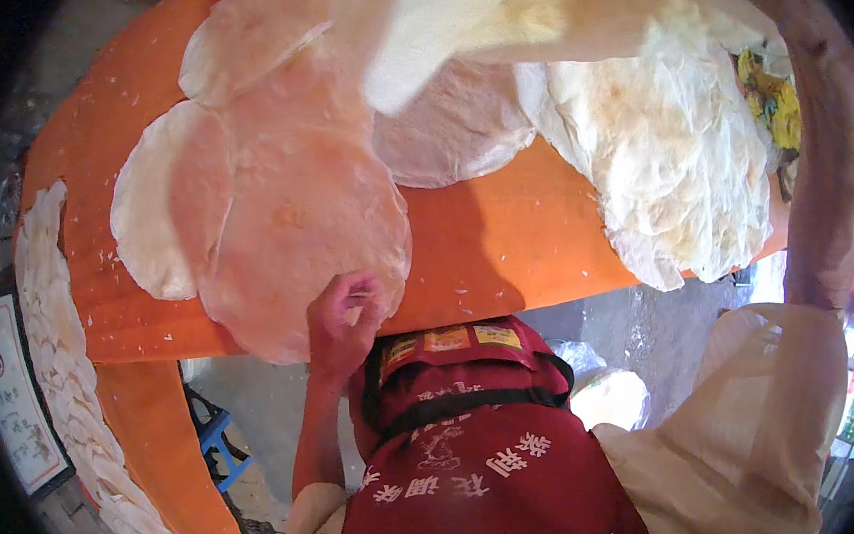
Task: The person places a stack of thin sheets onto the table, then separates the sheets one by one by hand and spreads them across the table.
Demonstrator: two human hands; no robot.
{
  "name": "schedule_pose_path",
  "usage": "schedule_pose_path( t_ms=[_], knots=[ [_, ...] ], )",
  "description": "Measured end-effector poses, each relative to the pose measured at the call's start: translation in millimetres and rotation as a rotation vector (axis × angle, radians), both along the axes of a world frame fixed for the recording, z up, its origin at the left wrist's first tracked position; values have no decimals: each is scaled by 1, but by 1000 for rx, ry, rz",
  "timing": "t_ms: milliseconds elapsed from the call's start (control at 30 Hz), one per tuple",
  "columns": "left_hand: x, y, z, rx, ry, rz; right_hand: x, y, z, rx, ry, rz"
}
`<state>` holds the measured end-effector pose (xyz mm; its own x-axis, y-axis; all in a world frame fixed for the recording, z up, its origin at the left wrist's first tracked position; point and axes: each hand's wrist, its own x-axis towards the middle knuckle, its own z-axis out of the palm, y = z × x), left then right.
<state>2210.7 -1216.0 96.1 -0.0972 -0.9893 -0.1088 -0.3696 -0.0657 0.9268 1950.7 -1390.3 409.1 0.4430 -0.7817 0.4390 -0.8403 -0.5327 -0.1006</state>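
Observation:
My left hand (348, 313) is over the near edge of a large, thin, round dough sheet (289, 228) on the orange table. Its fingers curl together; whether they pinch anything is hidden. My right arm (829, 145) reaches up the right side, and its hand is beyond the top edge. Below that arm, a pale, thin sheet (487, 6) hangs blurred in the air above the table. Further thin rounds overlap at the left, among them a pale one (146, 204). Another round (456, 129) lies behind, in shade.
A broad heap of crinkled thin sheets (679, 157) covers the table's right part, beside a yellow item (784, 113). Overlapping sheets (64, 366) line the left edge of the orange table (446, 255). A blue stool (223, 449) and a plastic-wrapped pale bundle (612, 393) are below.

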Motion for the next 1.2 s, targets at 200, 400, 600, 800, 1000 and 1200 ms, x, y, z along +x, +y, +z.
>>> schedule_pose_path(
  t_ms=[200,400,600,800,1000,1200],
  knots=[
    [-33,-15,13,290,995,-51,16,45,-107,959,-542,273],
    [-37,-20,-13,560,1364,275,49,108,-269,709,-421,199],
    [-23,-13,-41,503,922,426,85,116,-305,623,-446,94],
    [15,7,-41,438,1194,394,-20,21,-262,989,-828,-60],
    [59,33,-60,445,924,605,-195,0,-210,704,-838,-466],
    [50,23,-44,402,840,691,-322,66,-303,236,83,-937]
  ],
)
